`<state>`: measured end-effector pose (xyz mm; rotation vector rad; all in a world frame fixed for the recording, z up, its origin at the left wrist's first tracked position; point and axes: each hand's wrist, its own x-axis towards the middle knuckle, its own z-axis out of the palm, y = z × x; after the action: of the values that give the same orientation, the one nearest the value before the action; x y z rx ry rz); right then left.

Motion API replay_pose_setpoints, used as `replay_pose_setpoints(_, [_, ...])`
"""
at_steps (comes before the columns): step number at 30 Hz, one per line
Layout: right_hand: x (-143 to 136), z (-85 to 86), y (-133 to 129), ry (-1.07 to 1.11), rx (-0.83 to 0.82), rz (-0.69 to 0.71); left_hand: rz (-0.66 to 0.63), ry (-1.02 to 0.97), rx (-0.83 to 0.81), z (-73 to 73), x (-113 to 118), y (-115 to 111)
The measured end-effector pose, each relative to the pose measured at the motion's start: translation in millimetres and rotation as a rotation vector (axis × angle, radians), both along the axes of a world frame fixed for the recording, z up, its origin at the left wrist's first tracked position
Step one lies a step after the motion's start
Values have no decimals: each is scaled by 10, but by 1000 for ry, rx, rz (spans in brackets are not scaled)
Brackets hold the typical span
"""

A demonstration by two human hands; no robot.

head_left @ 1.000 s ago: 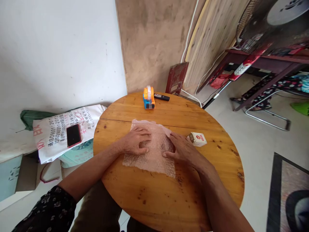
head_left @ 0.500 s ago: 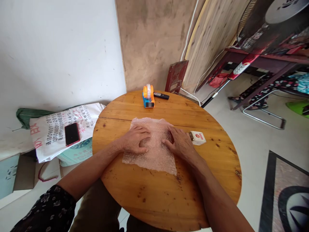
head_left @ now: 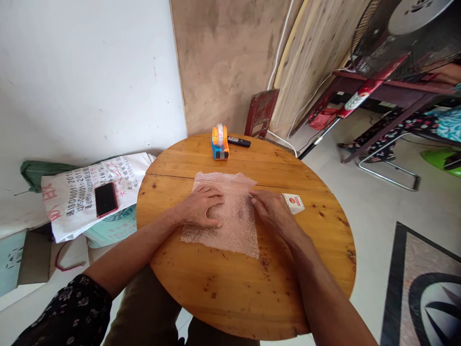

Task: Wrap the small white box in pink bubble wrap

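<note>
A sheet of bubble wrap (head_left: 236, 226) lies flat on the round wooden table (head_left: 223, 298) in front of me. My left hand (head_left: 203, 206) rests palm down on its left half, fingers and thumb spread. At the sheet's right edge is my right hand (head_left: 273, 211), its fingers loosely bent and the thumb a little apart from them; nothing shows in it. Just beyond its knuckles stands a small white box (head_left: 294, 203) with red print, partly covered by the hand.
An orange and blue tape dispenser (head_left: 220, 142) and a black remote-like object (head_left: 239, 141) sit at the table's far edge. A phone (head_left: 106, 199) lies on a white printed sack (head_left: 79, 192) to the left. A fan (head_left: 360, 96) and a seated person's legs (head_left: 385, 134) are at right.
My right hand has drawn to the right off the bubble wrap's middle to its edge, its thumb coming nearer to the fingers. My left hand stays in place on the sheet.
</note>
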<state>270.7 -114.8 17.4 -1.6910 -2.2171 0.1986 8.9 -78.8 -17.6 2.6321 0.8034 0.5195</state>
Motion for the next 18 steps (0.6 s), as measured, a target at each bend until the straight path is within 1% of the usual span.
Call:
replay_pose_setpoints(3, [160,198,-90,154,54,-2,11,5,-3,8,4,-1])
replay_pose_setpoints(4, [243,258,-113,154,77,-23,14,7,-3,11,5,-1])
replay_pose_setpoints(6, [445,328,-131,80,89,-59,16,14,-3,15,5,0])
replay_pose_setpoints(8, [662,314,-103,-11,66,-94,16,25,-7,17,7,0])
replay_pose_setpoints(10, [847,239,-47,-68,53,-131,27,36,-16,17,9,-3])
replay_pose_setpoints(12, [965,156,5,-84,-12,-148,45,46,-25,18,11,-6])
replay_pose_setpoints(15, [992,119,-1,-66,-129,-195,62,49,-35,23,11,-12])
replay_pose_setpoints(16, [961,141,-32,-52,-140,-228,64,46,-39,25,11,-13])
replay_pose_setpoints(18, [835,226,-130,7,-111,-271,65,39,-49,24,10,-14])
